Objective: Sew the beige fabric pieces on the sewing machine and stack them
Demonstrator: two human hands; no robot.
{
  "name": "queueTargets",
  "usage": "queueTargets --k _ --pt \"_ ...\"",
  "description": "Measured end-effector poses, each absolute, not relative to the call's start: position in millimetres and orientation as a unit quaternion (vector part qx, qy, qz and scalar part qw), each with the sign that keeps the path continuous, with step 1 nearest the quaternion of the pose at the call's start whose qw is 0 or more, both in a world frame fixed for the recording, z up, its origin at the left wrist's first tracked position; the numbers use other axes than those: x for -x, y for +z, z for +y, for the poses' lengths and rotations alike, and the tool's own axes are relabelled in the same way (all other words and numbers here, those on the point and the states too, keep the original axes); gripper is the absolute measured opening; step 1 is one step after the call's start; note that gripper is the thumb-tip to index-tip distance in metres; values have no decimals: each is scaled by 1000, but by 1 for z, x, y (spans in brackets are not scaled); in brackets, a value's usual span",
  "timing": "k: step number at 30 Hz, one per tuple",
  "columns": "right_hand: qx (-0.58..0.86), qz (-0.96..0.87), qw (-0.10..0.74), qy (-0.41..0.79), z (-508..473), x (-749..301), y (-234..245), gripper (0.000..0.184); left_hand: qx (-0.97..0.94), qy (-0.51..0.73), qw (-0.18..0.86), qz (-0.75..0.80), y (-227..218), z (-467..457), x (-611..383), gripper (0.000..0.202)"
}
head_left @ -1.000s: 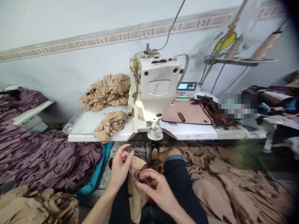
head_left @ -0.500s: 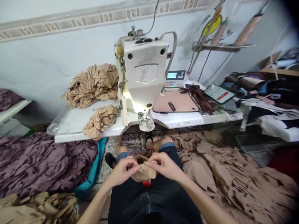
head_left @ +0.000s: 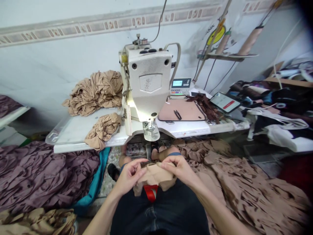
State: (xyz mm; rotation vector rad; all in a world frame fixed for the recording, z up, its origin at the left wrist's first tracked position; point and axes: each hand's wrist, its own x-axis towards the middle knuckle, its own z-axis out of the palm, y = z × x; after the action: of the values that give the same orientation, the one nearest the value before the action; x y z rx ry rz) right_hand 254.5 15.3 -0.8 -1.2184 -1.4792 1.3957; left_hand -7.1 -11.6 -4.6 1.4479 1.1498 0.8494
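Note:
Over my lap, a tan fabric piece (head_left: 156,174) is stretched between my two hands. My right hand (head_left: 179,168) pinches its upper right edge between thumb and fingers. At the left end, my left hand (head_left: 130,176) has its thumb against the cloth and its index finger reaching along the top edge; the other fingers are curled. Below the fabric, a bright red patch (head_left: 151,192) shows against my dark shorts; what it belongs to is unclear. The sewing machine (head_left: 149,78) stands ahead of my hands, its lit needle area above the metal plate (head_left: 151,133).
Tan cloth heaps (head_left: 97,91) lie on the table's left. A pink mat (head_left: 182,109) holds black thread snips (head_left: 177,114). Farther right is a tablet (head_left: 225,101). Purple cloth (head_left: 49,173) and brown cloth (head_left: 244,182) are piled low on either side. Thread cones (head_left: 250,40) stand upper right.
My hands have moved apart and the fabric is spread wider and flatter between them. More of the red patch shows below it. The view has shifted slightly.

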Motion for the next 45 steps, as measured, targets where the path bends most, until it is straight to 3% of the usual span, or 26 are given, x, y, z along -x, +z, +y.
queueTargets --k 6,12,19,28,35,45 --pt "477 -637 447 409 4 -249 27 29 -726 367 360 457 23 -1 5 26" --pt "474 -667 500 283 9 -248 59 26 -687 415 366 472 44 5 -4 27" --pt "495 -605 526 336 53 -241 70 34 -603 451 461 470 62 37 -10 32" --pt "494 -529 562 401 86 -250 52 43 -588 473 375 538 78 71 -25 36" --pt "487 -521 575 401 100 -250 51 40 -536 542 418 493 67 91 -32 33" --pt "485 -513 581 405 113 -256 44 41 -520 555 468 450 77 103 -42 44"
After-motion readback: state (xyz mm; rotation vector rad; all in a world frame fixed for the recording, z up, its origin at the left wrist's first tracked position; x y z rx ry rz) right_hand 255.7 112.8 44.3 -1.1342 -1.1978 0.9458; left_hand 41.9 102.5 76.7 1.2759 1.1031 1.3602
